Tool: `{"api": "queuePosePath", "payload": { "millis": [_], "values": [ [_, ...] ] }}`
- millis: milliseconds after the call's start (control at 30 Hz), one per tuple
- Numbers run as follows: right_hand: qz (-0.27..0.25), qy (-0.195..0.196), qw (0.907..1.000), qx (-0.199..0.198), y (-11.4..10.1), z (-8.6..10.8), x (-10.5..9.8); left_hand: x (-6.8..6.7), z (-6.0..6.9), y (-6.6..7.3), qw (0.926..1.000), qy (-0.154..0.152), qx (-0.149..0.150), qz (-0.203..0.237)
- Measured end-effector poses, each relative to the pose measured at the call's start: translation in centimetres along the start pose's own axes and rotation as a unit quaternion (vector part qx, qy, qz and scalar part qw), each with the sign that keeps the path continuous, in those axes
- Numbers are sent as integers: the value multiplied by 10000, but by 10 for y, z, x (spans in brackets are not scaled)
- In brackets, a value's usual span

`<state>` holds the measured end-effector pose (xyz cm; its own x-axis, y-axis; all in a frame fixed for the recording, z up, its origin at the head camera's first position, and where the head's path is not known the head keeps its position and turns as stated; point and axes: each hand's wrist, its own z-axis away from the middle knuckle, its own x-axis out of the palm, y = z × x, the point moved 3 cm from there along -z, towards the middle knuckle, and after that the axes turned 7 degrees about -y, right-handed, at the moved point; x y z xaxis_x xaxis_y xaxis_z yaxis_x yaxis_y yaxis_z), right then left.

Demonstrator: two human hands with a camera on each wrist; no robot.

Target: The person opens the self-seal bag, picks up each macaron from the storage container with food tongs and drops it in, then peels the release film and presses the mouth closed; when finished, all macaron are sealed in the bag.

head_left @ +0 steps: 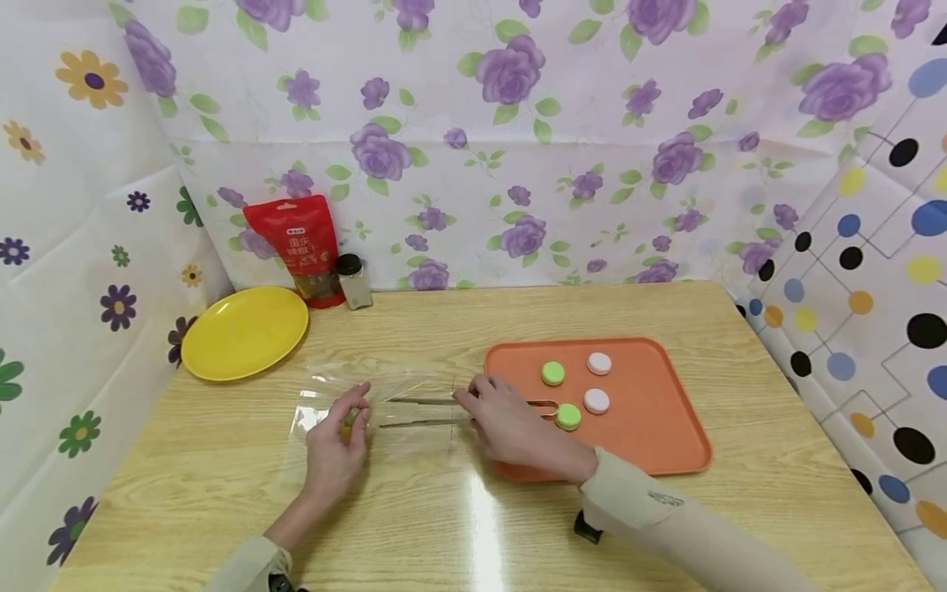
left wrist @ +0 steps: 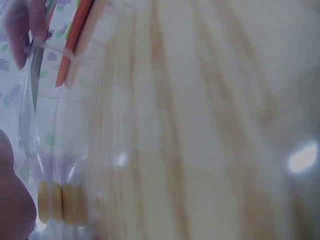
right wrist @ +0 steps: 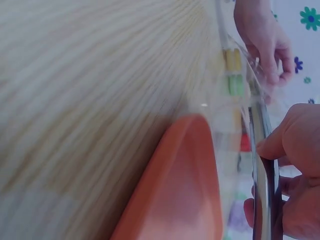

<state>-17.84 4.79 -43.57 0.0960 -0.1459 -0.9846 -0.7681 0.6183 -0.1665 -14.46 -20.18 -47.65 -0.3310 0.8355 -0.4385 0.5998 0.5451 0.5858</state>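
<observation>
A clear plastic bag [head_left: 414, 440] lies on the table, and my left hand [head_left: 334, 462] pinches its film near the left end. Inside the bag, yellow macarons [left wrist: 50, 202] and a green macaron [right wrist: 236, 85] sit close together. My right hand [head_left: 510, 423] grips metal tongs [head_left: 425, 401] around their arms. The spread arms reach left into the mouth of the bag, with nothing visible between their tips. The bent end of the tongs points back over an orange tray [head_left: 651, 436]. Two green macarons [head_left: 552, 373] and two pale macarons [head_left: 596, 401] lie on that tray.
A yellow plate [head_left: 244, 333] lies at the back left. Beside it stand a red pouch [head_left: 299, 247] and a small black-capped jar [head_left: 354, 284]. Patterned sheets wall in the back and both sides of the wooden table [head_left: 399, 534].
</observation>
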Motion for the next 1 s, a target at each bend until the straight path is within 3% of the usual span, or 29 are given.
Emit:
{"api": "queuePosePath", "payload": {
  "millis": [233,667,833,1000],
  "values": [
    [-232,492,9985,-50,29,45,-11,0,2,-3,9999,137,25,56],
    [-234,1167,9925,287,112,148,-43,1,0,-4,9997,231,74,20],
    [-78,1379,9895,432,140,174,-44,2,-1,-2,9997,249,81,21],
    [23,1295,9884,788,166,193,-40,4,-3,0,9997,242,80,66]
  ]
}}
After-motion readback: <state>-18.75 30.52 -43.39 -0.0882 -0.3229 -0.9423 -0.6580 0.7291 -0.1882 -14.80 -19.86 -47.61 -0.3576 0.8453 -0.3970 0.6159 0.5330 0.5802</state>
